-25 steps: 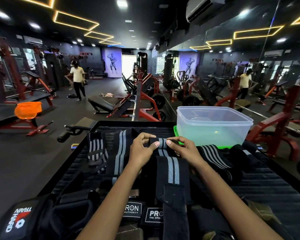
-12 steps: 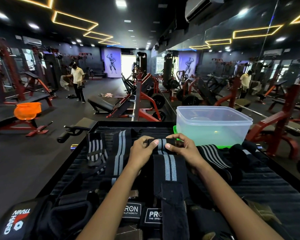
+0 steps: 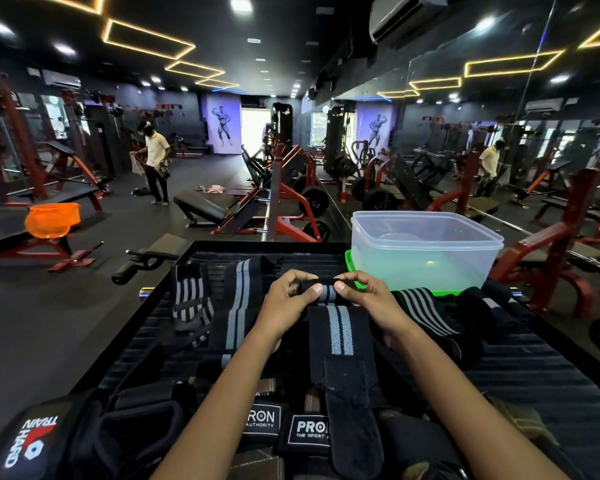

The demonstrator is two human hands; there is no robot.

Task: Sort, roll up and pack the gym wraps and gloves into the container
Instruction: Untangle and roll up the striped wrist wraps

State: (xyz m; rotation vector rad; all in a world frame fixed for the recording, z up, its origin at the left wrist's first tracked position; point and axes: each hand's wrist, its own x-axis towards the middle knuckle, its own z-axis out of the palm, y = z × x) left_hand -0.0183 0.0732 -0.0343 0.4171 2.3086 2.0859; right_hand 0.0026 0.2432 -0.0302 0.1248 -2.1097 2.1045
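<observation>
A black wrap with two grey stripes (image 3: 340,327) lies lengthwise on the black ribbed surface (image 3: 534,375), its far end rolled into a small tight roll. My left hand (image 3: 286,301) and my right hand (image 3: 364,296) pinch that roll from either side with thumbs and fingers. The wrap's velcro tail (image 3: 350,410) points toward me. A clear plastic container (image 3: 426,249) stands just beyond my right hand on a green lid (image 3: 352,268). More striped wraps lie at left (image 3: 236,303), far left (image 3: 189,296) and right (image 3: 426,315). Black gloves (image 3: 129,431) sit near my left forearm.
Labelled black straps (image 3: 284,427) lie near the front edge. A "Train Hard" bag (image 3: 28,441) fills the lower left corner. Beyond the surface are red gym machines, an orange bucket (image 3: 52,220) on a bench, and a person (image 3: 156,164) standing far left.
The roll at the wrap's far end has grown slightly thicker as both hands turn it toward me. The distant person has shifted a little.
</observation>
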